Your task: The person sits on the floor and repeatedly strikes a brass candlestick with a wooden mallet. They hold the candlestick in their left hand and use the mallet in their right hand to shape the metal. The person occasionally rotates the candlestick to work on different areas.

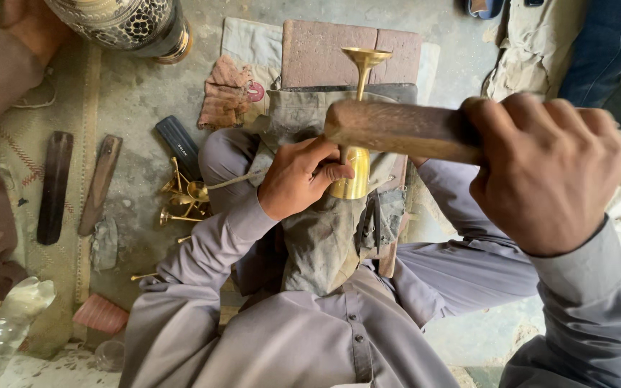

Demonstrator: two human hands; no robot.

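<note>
1. The left hand [297, 177] was curled around the rounded bowl end of a polished brass goblet-shaped piece [358, 122], thumb and fingers wrapped about it and pinning it down.
2. That brass piece lay lengthwise over a stained grey-green cloth [323, 233] draped across the person's lap, its slim stem pointing away from the body and ending in a flared, funnel-like foot.
3. The foot sat in front of a flat reddish-brown brick slab [318, 52] that lay on the floor beyond the knees.
4. The right hand [544, 172] was clenched in a full fist around the handle of a worn brown wooden mallet [397, 129].
5. The mallet's blunt end was above the brass piece, just beside the left hand's fingers; whether it touched the metal could not be told.
6. Left of the knee, a small heap of brass stems and cups [185, 195] lay on the grey concrete floor [134, 93].
7. Near that heap were a dark flat bar-shaped tool [178, 146], a brown wooden strip [100, 183] and a black flat strip [54, 187], the last two lying side by side and apart.
8. A crumpled pinkish rag [224, 93] lay beside the brick.
9. At the top left stood an ornate patterned metal vase [127, 25], with another person's hand [30, 25] against it.
10. A clear plastic bottle [1, 330] lay at the lower left corner.
</note>
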